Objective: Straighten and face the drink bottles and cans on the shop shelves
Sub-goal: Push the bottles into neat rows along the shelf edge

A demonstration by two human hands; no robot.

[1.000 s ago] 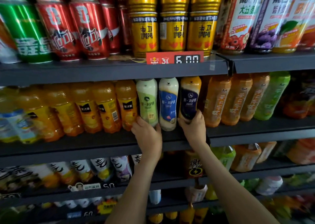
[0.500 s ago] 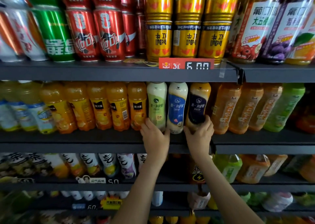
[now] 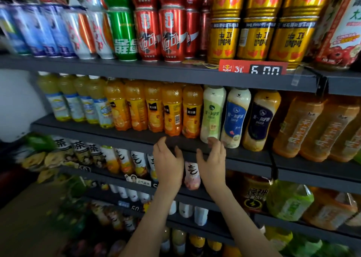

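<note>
Both the left hand [image 3: 169,164] and the right hand [image 3: 213,162] are held before the dark metal shelf [image 3: 117,134], fingers spread, nothing grasped. Beyond, orange plastic juice bottles [image 3: 172,110] and a pale green plastic bottle [image 3: 213,112] are ranged on it; gold metal cans [image 3: 257,38] are stacked above.

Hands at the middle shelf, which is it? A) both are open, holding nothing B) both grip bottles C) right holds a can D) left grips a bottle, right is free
A: the left hand and right hand show spread fingers before the shelf edge, with nothing held.
</note>
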